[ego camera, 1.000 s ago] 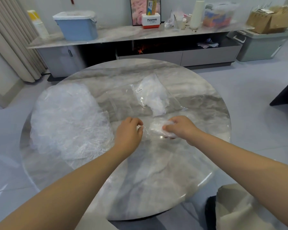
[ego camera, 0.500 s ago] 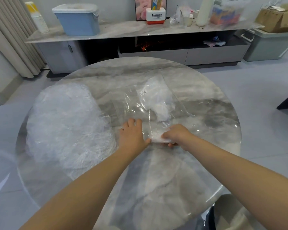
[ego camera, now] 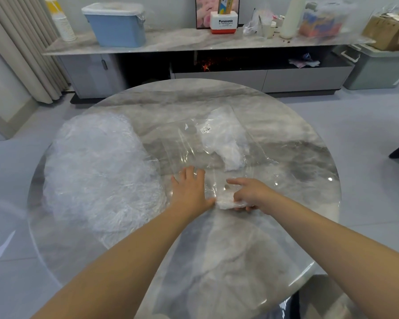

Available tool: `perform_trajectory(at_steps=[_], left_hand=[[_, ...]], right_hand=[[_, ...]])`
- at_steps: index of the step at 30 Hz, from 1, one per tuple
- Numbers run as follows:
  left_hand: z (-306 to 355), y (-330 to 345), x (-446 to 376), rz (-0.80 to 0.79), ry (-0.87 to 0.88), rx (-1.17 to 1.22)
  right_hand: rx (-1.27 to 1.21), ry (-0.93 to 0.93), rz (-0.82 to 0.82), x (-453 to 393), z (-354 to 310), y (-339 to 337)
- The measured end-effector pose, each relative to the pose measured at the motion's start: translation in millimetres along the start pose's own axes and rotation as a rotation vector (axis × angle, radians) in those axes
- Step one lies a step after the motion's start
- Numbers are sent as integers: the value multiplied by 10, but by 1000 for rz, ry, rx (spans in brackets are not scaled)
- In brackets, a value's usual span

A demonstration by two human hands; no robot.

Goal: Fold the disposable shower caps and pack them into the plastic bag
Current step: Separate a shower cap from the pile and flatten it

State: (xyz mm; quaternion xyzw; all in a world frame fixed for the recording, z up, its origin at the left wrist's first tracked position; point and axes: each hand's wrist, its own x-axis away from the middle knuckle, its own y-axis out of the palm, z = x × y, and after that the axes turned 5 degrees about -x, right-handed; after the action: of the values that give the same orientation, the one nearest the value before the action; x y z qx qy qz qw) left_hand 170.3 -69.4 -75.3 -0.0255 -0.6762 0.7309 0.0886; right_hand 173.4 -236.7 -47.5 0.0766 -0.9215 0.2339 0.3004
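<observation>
**One cap at the bag's mouth, a big heap still waiting**

A folded shower cap (ego camera: 227,202), a small white wad, sits at centre frame right at the near edge of the clear plastic bag (ego camera: 207,155). The right hand (ego camera: 251,195) has its fingers curled over the wad, with the forefinger stretched forward onto the film. The left hand (ego camera: 189,192) lies flat with straight fingers, pressing the bag's near left part onto the worktop (ego camera: 228,261) and gripping nothing.

Deeper in the bag, toward upper centre, a white clump of packed caps (ego camera: 226,143) is already lodged, so some of the packing looks done. Whether the wad is inside the opening yet cannot be told through the clear film.

At the left of the frame a large loose heap of unfolded caps (ego camera: 97,173) covers much of the worktop, so most of the job seems still to be done.
</observation>
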Motion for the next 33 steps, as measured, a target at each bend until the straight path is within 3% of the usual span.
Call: perform_trajectory(at_steps=[9, 15, 19, 25, 28, 33], left_hand=[[27, -49, -28, 104, -9, 80], [64, -145, 36, 222, -81, 261], [75, -144, 62, 244, -88, 274], [53, -96, 84, 204, -36, 212], [31, -76, 76, 182, -23, 169], [44, -43, 87, 165, -10, 152]], right_hand=[[8, -140, -31, 65, -35, -8], [-360, -88, 172, -58, 13, 53], [-478, -181, 387, -268, -11, 131], [-293, -424, 645, -683, -26, 166], [-135, -468, 614, -863, -83, 167], [347, -388, 583, -1115, -200, 191]])
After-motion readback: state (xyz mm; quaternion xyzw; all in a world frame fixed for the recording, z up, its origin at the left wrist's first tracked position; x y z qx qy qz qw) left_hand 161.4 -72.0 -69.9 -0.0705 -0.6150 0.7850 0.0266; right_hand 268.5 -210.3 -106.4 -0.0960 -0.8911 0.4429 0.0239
